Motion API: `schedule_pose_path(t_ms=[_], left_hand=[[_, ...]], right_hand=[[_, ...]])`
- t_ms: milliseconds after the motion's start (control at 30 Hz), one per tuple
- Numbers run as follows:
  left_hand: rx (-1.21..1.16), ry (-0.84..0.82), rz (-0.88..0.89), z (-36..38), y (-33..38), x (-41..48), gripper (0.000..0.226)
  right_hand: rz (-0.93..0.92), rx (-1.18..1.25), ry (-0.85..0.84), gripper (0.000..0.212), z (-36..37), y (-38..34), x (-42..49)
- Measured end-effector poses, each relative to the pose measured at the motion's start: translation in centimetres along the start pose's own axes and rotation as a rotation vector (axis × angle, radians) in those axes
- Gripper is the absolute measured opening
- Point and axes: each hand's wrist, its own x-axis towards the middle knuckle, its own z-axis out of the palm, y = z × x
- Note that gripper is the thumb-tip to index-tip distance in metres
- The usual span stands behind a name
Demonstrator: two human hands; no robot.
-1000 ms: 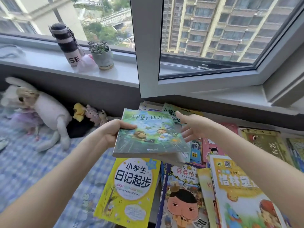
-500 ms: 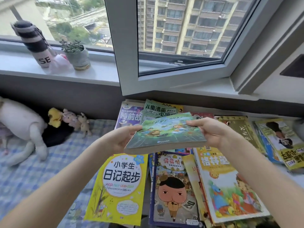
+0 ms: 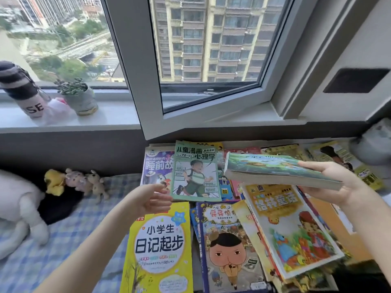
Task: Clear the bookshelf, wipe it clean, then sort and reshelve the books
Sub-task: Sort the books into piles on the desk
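My right hand [image 3: 334, 182] grips a thick green-covered book [image 3: 273, 168] by its right end and holds it level above the spread of books. My left hand [image 3: 151, 199] hangs with relaxed fingers and holds nothing, just left of a green comic book [image 3: 195, 172]. Below it lies a yellow book [image 3: 158, 248]. Beside that lie a book with a cartoon face [image 3: 228, 250] and a fairy-tale book [image 3: 292, 231]. Several more books overlap behind them along the wall. No bookshelf is in view.
The books lie on a blue checked bed cover [image 3: 63, 235] under a window sill [image 3: 105, 117]. On the sill stand a striped bottle [image 3: 23, 89] and a potted plant [image 3: 79, 96]. Plush toys [image 3: 76, 182] sit at the left. An open window sash [image 3: 190, 66] juts inward.
My left hand let go of the green-covered book and dropped back to the left. My right hand carried the book to the right. The camera turned right and upward.
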Motion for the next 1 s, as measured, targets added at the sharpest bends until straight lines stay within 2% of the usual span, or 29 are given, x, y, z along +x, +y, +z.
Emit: schedule_pose_path(t_ms=[133, 167, 233, 267, 367, 533, 633, 700, 767, 833, 867, 900, 967, 1000], left_hand=[[0.004, -0.036, 0.02, 0.4, 0.3, 0.2, 0.021], [0.002, -0.052, 0.029, 0.8, 0.5, 0.0, 0.022], [0.014, -0.081, 0.053, 2.2, 1.2, -0.3, 0.02], [0.015, -0.086, 0.072, 2.8, 1.5, -0.6, 0.018], [0.004, -0.116, 0.143, 5.1, 2.7, -1.7, 0.014], [0.068, -0.234, 0.243, 8.8, 3.9, -3.4, 0.01], [0.114, -0.276, 0.217, 10.7, 2.9, -2.8, 0.012], [0.177, -0.319, 0.163, 12.5, 1.1, -2.0, 0.024], [0.248, -0.392, 0.07, 14.7, -1.3, -1.7, 0.051], [0.264, -0.459, -0.046, 16.7, -3.6, -1.6, 0.075], [0.239, -0.498, -0.087, 17.5, -4.5, -1.5, 0.079], [0.199, -0.535, -0.106, 18.1, -5.2, -1.5, 0.079], [0.164, -0.545, -0.08, 19.0, -6.0, -0.8, 0.077], [0.168, -0.528, -0.061, 19.3, -6.1, -0.6, 0.077]], right_hand=[[-0.033, 0.196, -0.024, 0.017, -1.1, -0.3, -0.6], [-0.046, 0.221, -0.061, 0.036, -1.5, -0.4, -0.7], [-0.068, 0.296, -0.095, 0.087, -3.4, -0.8, -1.0], [-0.081, 0.329, -0.105, 0.096, -4.1, -1.1, -1.2], [-0.12, 0.363, -0.079, 0.091, -5.2, -1.7, -2.5], [-0.184, 0.364, -0.068, 0.101, -7.5, -0.7, -4.3], [-0.193, 0.353, -0.027, 0.109, -8.8, 0.8, -4.8], [-0.22, 0.321, 0.018, 0.11, -9.5, 2.3, -5.2], [-0.228, 0.261, 0.072, 0.092, -9.7, 3.4, -5.7], [-0.229, 0.197, 0.195, 0.038, -10.7, 4.1, -5.8], [-0.202, 0.179, 0.225, 0.022, -11.0, 4.3, -6.1], [-0.186, 0.173, 0.2, 0.028, -11.5, 4.6, -6.1], [-0.193, 0.148, 0.121, 0.065, -12.6, 5.1, -6.2], [-0.193, 0.117, 0.102, 0.073, -12.9, 5.2, -6.3]])
